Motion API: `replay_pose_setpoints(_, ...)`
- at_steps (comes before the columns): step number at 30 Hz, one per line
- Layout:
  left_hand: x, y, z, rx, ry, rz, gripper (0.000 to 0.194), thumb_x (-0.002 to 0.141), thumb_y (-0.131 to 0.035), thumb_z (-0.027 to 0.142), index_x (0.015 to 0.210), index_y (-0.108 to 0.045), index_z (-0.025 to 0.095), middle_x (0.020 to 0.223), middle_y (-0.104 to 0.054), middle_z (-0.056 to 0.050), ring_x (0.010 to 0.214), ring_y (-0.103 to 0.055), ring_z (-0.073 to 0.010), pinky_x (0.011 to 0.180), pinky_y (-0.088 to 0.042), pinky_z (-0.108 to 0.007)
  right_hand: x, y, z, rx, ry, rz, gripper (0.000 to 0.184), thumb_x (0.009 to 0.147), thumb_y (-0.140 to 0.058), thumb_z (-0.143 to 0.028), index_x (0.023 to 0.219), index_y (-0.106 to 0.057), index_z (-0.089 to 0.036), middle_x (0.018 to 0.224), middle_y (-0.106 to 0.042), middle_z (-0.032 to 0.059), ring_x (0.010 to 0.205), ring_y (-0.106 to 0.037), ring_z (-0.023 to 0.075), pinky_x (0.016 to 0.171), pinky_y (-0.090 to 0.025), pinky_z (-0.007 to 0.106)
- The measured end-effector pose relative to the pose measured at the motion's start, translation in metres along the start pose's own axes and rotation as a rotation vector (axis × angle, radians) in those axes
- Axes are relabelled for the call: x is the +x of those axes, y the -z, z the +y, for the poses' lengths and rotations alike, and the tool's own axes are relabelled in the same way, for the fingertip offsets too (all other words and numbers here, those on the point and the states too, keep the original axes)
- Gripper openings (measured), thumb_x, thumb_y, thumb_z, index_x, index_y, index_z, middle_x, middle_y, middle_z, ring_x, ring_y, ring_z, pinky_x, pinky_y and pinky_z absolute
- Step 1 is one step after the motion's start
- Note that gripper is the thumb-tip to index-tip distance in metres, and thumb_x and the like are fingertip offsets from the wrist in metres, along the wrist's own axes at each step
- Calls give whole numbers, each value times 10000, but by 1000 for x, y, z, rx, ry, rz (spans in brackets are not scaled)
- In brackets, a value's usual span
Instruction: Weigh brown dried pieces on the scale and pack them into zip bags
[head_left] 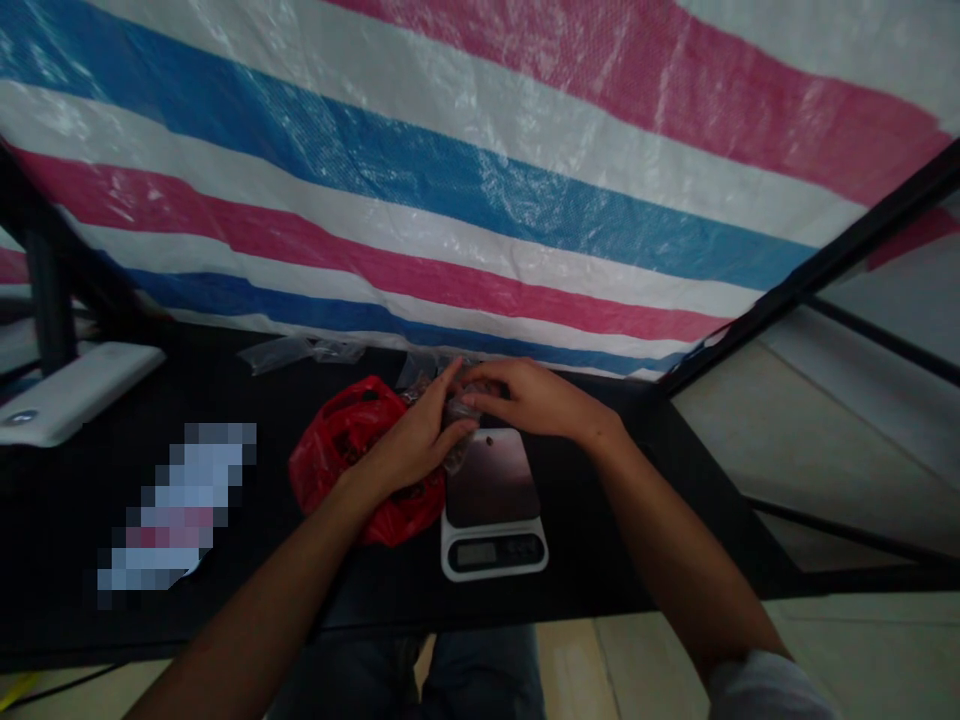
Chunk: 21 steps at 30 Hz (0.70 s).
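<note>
Grip closed, two-handed. Blue, pink and white striped woven tarp [450, 170] overhead; matte black tabletop [67, 570] below; crumpled red plastic bag [337, 445] beside white digital kitchen scale [491, 540]. Left hand [409, 445] and right hand [536, 400] clasping small clear plastic bag [454, 450] just above scale. Likely light, soft, slippery; best held around its bunched middle.

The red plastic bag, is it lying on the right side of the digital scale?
No, the red plastic bag lies to the left of the digital scale, partly under the left hand.
</note>
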<state>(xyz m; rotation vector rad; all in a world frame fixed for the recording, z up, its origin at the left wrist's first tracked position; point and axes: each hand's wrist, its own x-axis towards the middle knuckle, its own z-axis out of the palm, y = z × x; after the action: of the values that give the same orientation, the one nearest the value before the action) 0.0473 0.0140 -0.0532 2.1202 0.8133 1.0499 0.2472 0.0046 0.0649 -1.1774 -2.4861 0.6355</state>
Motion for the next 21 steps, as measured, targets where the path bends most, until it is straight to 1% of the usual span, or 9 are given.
replay_pose_setpoints(4,1,-3,-1,-68,62,32,971,928,-704,439,1667,-141,156,1482,-566,-203,1364,-583,-332,1168,-454,-520,3,5,1,32,41,-29,228,963,-685,-264,1154,-744,-154,904,-747,28,742,-626,144,693,-443,259)
replay_pose_setpoints(6,2,-2,-2,-93,115,40,1005,890,-742,460,1661,-172,161,1400,-634,-187,1262,-655,-333,1081,-526,-506,3,7,1,35,55,-23,249,916,-719,-204,1161,-736,-161,972,-756,35,793,-648,150,726,-471,263)
replay_pose_setpoints(8,4,0,-2,-89,126,58,904,887,-734,473,1616,-298,162,1393,-648,-179,1249,-663,-333,1058,-539,-494,1,9,1,22,73,8,315,874,-736,-158,1188,-725,-175,1065,-751,57,875,-669,171,763,-503,279)
replay_pose_setpoints(11,5,2,1,-47,90,98,646,907,-695,476,1445,-511,169,1351,-676,-151,1216,-672,-314,1053,-533,-468,-6,13,1,-3,92,98,462,828,-739,-119,1282,-691,-189,1154,-713,88,982,-675,207,824,-542,322)
replay_pose_setpoints(13,5,3,3,-39,118,128,529,921,-669,475,1346,-559,180,1224,-718,-115,1088,-709,-282,966,-564,-433,-15,12,1,0,82,162,453,820,-717,-102,1265,-695,-183,1160,-692,92,999,-674,209,855,-550,335)
replay_pose_setpoints(15,5,3,4,-52,164,167,484,927,-654,482,1298,-556,187,1116,-726,-84,974,-718,-253,869,-578,-394,-25,6,4,23,64,185,386,818,-704,-97,1196,-707,-172,1143,-694,87,983,-677,202,850,-550,323)
replay_pose_setpoints(17,4,4,3,-58,187,205,465,929,-647,492,1272,-545,195,1054,-715,-63,918,-710,-234,819,-569,-370,-37,-7,8,36,47,133,352,801,-729,-107,1149,-708,-159,1106,-717,82,970,-679,206,834,-543,314)
replay_pose_setpoints(19,4,5,2,-45,189,238,443,923,-655,491,1240,-539,203,1003,-701,-42,874,-697,-218,787,-556,-350,-47,-23,15,41,8,19,350,799,-757,-117,1145,-710,-146,1100,-741,88,1000,-688,220,896,-531,340)
replay_pose_setpoints(21,4,6,2,-20,182,282,416,909,-672,477,1196,-536,208,979,-688,-29,847,-684,-205,767,-544,-333,-56,-36,21,21,-41,-36,325,809,-814,-201,1118,-732,-143,1077,-754,98,1016,-686,241,926,-518,368)
